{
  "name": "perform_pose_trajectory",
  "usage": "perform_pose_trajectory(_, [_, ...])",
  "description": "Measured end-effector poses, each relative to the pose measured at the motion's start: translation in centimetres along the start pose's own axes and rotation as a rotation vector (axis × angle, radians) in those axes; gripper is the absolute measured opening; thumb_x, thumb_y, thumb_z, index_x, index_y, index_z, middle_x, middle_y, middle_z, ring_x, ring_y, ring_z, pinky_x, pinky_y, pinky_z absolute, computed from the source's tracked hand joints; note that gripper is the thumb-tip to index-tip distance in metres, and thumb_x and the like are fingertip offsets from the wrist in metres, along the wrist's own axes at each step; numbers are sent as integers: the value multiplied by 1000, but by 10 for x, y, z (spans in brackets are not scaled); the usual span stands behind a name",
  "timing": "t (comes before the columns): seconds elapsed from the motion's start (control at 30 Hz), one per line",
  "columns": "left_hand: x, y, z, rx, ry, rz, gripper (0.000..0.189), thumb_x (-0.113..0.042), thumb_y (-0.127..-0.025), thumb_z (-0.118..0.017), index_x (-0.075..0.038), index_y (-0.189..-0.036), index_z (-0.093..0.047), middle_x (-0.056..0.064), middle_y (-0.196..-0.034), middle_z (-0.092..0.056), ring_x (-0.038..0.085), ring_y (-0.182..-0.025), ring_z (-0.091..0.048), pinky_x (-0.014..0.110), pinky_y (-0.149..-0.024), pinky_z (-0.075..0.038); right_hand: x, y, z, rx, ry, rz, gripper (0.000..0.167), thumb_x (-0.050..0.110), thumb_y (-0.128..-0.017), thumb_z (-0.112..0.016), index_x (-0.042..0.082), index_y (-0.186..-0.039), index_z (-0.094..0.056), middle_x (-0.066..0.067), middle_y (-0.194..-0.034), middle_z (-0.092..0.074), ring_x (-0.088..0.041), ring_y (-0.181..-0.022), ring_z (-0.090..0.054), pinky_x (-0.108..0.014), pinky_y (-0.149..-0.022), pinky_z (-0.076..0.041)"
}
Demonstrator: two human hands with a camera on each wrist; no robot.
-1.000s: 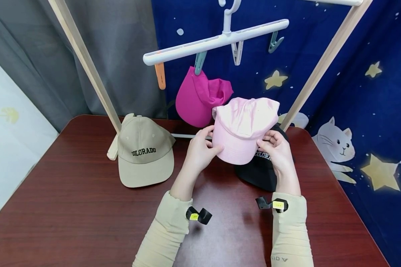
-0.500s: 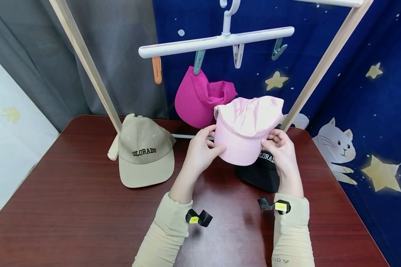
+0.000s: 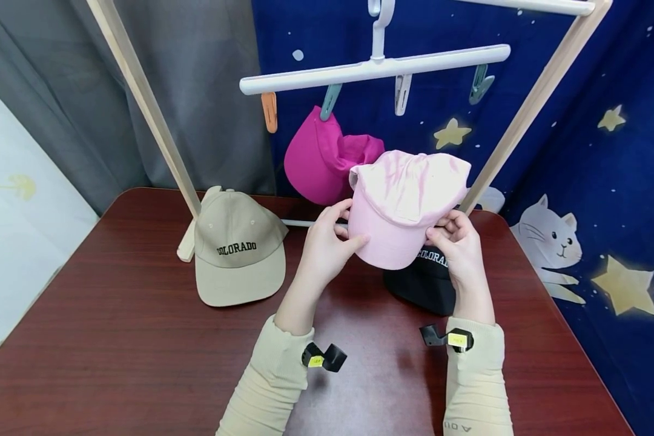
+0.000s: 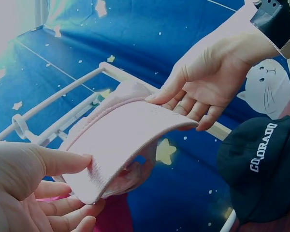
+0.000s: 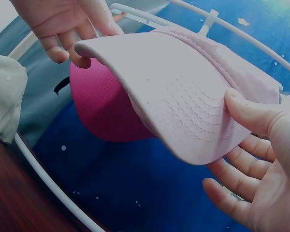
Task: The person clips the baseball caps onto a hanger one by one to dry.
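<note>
A light pink cap (image 3: 409,194) is held up off the table, its brim toward me. My left hand (image 3: 328,239) pinches the brim's left side, thumb on top and fingers beneath, as the left wrist view also shows. On the other side my right hand (image 3: 458,242) pinches the brim the same way, its thumb on the stitching in the right wrist view. Behind the pink cap, a magenta cap (image 3: 321,160) hangs by its edge from a teal clip (image 3: 330,101) on a white hanger (image 3: 354,72).
An orange clip (image 3: 269,112), a white clip (image 3: 402,94) and another teal clip (image 3: 480,84) hang from the hanger. A beige cap (image 3: 238,248) sits at left on the table (image 3: 114,339). Partly hidden at right is a black cap (image 3: 422,287). Wooden posts (image 3: 539,103) frame the hanger.
The pink cap and both hands have shifted slightly to the right. The hanger has swung, shifting right and becoming more level, with its clips moving along.
</note>
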State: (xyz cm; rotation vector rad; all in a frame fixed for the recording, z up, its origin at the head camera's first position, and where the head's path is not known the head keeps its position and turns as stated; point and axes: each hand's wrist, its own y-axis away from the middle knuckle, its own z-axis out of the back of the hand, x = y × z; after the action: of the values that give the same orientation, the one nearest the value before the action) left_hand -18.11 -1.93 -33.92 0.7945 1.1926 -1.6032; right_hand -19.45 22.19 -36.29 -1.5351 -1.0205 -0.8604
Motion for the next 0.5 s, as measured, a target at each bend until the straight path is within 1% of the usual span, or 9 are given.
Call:
perform_pose_trajectory(0.2, [1, -1, 0, 1, 1, 17, 60, -10, -79, -79, -1, -133, -54, 8, -109, -58, 17, -76, -60, 27, -63, -48, -2, 1, -1, 4, 25, 6, 36, -21, -86, -53, 9, -106, -54, -4, -90, -63, -10, -73, -63, -23, -65, -53])
perform_pose_trajectory(0.43, [3, -3, 2, 1, 27, 46, 54, -12, -81, -77, -4, -130, -57, 8, -106, -58, 18, -78, -58, 29, -64, -48, -4, 0, -2, 8, 61, 18, 38, -20, -86, -54, 9, -111, -55, -2, -94, -64, -10, -75, -64, -23, -66, -53])
perform_pose_trajectory(0.5, [5, -4, 3, -1, 44, 46, 52, -13, -82, -77, -4, -129, -58, 8, -106, -58, 19, -79, -58, 29, -64, -48, -4, -1, -3, 5, 68, 22, 37, -19, -87, -55, 9, -111, -56, -2, -94, -65, -10, -75, -64, -23, -66, -53])
